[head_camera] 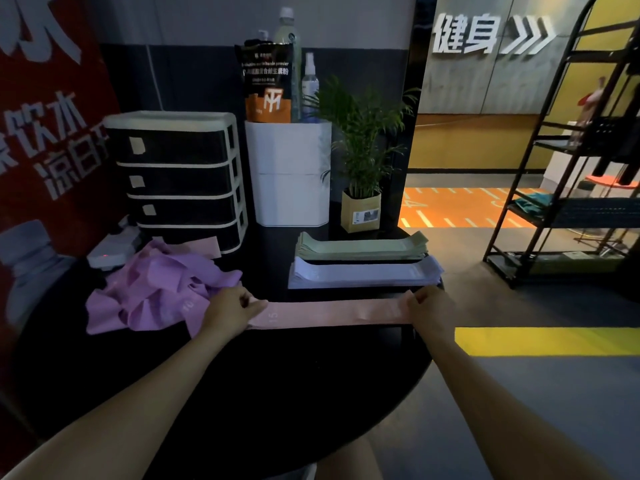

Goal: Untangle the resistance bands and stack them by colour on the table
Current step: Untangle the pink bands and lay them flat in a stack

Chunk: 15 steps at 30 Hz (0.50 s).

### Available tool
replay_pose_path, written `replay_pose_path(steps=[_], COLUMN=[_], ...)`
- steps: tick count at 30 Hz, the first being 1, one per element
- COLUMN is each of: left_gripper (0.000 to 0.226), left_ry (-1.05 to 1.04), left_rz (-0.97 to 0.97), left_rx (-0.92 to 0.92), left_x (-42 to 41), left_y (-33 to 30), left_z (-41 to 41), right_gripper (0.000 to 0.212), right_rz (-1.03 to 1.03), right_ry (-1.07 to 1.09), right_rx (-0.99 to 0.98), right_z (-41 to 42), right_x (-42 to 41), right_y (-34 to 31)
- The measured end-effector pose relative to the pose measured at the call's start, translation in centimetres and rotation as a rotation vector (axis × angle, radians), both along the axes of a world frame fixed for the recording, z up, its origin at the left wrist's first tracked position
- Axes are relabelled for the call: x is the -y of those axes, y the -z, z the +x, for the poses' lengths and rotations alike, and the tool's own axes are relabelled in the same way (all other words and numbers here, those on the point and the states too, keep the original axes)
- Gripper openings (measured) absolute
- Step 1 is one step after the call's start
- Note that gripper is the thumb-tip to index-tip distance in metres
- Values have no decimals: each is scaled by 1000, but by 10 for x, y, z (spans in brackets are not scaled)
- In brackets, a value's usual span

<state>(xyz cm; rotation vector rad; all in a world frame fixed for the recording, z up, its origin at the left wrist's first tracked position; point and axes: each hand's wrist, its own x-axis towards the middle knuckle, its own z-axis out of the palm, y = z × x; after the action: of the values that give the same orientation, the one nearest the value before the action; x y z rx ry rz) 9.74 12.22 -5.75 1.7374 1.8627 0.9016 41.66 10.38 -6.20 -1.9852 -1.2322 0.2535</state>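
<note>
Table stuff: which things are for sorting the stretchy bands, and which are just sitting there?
For the job: pink band held flat by left hand and right hand; purple tangle; green stack; white stack.

Just sitting: drawer unit, potted plant, white box, spray bottle, powder pouch.

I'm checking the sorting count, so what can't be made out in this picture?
Head view:
- Purple band pile: crumpled, bands overlap; number unclear.
- Green stack and white stack: layers too thin to count.
- Pink band: ends covered by left hand and right hand.
- Drawer labels: too small, dim.
</note>
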Motion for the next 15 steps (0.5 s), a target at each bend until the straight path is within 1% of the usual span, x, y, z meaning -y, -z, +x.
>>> replay_pose_path(steps=[2, 4, 6, 7, 8, 10, 12, 15], left_gripper=[38, 39, 36, 35, 33, 30, 28, 26], left_ry=[5, 12, 16, 17, 18, 21, 24, 34], left_rz=[14, 21, 18, 17, 12, 4, 7, 9], left_rx=[-14, -37, -58, -65, -68, -65, -63, -49], left_x=[0, 0, 0, -1, -1, -2, -3, -3], left_y=[1, 3, 3, 4, 4, 4, 4, 5], left_z=[0, -1, -2, -2, -2, -3, -3, -5], right_gripper=[25, 7, 20, 26, 30, 33, 41, 51], right_rz=[33, 35, 41, 57, 74, 83, 18, -88], right_ry=[-1, 10, -14, -71, -162, -413, -611, -703], right_rx=[29, 128, 245, 282, 301, 325, 360, 386], right_z=[-3, -8, -16, -23, -31, -50, -67, -77], right_x=[1, 3, 6, 8, 9, 10, 8, 9], right_y=[3, 2, -2, -8, -14, -21, -20, -5])
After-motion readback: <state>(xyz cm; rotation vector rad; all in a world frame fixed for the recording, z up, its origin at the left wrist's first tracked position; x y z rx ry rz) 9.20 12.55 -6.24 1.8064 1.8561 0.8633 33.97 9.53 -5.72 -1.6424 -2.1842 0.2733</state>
